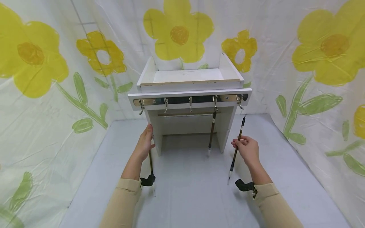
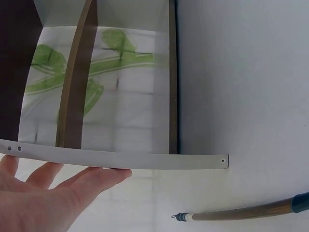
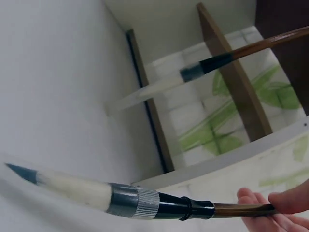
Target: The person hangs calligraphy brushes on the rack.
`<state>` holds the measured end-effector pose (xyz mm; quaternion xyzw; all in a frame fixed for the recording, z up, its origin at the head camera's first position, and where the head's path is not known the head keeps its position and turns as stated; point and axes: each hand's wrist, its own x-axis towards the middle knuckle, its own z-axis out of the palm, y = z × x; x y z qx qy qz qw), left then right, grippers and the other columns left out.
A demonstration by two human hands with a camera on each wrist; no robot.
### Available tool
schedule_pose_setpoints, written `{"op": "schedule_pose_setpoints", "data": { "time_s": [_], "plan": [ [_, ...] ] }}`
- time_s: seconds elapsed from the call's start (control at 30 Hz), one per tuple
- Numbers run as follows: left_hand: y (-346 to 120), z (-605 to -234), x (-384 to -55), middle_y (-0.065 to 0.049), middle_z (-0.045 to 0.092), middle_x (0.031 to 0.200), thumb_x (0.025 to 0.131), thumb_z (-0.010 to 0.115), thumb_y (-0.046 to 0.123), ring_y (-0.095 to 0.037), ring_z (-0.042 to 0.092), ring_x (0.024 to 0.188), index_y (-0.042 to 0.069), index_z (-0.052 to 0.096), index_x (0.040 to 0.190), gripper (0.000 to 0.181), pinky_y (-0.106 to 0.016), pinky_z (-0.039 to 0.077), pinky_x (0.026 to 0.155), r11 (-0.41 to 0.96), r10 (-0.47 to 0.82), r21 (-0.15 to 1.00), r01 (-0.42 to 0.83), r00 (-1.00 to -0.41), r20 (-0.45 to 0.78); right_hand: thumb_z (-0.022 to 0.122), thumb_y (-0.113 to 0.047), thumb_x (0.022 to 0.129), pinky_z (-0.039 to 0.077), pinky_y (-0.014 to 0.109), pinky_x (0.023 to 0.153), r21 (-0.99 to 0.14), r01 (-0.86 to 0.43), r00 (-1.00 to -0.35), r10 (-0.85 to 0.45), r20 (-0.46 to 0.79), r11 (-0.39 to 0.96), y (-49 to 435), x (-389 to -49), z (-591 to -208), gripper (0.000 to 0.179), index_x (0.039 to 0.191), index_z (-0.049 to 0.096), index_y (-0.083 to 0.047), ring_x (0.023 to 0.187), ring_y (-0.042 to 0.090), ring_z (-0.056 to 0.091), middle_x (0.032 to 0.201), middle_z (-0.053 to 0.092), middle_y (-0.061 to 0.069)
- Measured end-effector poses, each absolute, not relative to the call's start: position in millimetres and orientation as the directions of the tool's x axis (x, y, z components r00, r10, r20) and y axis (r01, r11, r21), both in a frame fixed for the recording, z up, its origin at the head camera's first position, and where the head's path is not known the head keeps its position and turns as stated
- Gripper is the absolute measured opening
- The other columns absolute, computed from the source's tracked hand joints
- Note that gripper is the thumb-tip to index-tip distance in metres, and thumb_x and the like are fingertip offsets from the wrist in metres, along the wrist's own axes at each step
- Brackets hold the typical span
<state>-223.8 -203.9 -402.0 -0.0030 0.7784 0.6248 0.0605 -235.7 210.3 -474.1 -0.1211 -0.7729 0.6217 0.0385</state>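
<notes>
A white wooden rack (image 1: 189, 104) stands on the table, with a strip of metal hooks (image 1: 190, 100) across its front. My left hand (image 1: 146, 141) touches the rack's left side panel (image 2: 111, 159), fingers extended along its edge. Below that hand is a brush (image 2: 246, 211) with a hanging loop at its end, partly behind my wrist in the head view. My right hand (image 1: 248, 150) pinches the handle of a second brush (image 1: 237, 147), loop up and bristles down, right of the rack. A third brush (image 1: 212, 129) hangs from a hook, tip down.
The rack's upper tray (image 1: 188, 76) is at the top. Dark wrist camera mounts (image 1: 147, 181) sit by both sleeves. The pale tabletop (image 1: 188, 196) reaches the flower-patterned curtain (image 1: 125, 19) behind and at the sides.
</notes>
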Motion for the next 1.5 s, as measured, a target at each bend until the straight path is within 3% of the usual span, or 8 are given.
{"op": "schedule_pose_setpoints", "data": {
  "time_s": [0.4, 1.5],
  "plan": [
    [-205, -403, -224, -0.019, 0.002, 0.169, 0.109, 0.018, 0.053, -0.047, 0.016, 0.152, 0.007, 0.001, 0.163, 0.073, -0.062, 0.036, 0.113, 0.222, 0.073, 0.972, -0.082, -0.992, -0.101, 0.060, -0.011, 0.102, 0.058, 0.016, 0.080, -0.977, 0.060, -0.966, 0.259, -0.005, 0.205, 207, -227, -454, 0.036, 0.134, 0.055, 0.006, 0.082, -0.001, 0.071, 0.122, 0.069, 0.027],
    [-204, -401, -222, -0.018, 0.001, 0.169, 0.109, 0.018, 0.052, -0.046, 0.014, 0.153, 0.005, 0.001, 0.162, 0.073, -0.062, 0.034, 0.115, 0.199, 0.076, 0.976, -0.085, -0.992, -0.102, 0.069, -0.009, 0.096, 0.059, 0.021, 0.079, -0.951, -0.214, -0.929, 0.256, 0.268, 0.221, 189, -180, -388, 0.035, 0.128, 0.061, 0.002, 0.087, 0.006, 0.075, 0.109, 0.074, 0.021]
  ]
}}
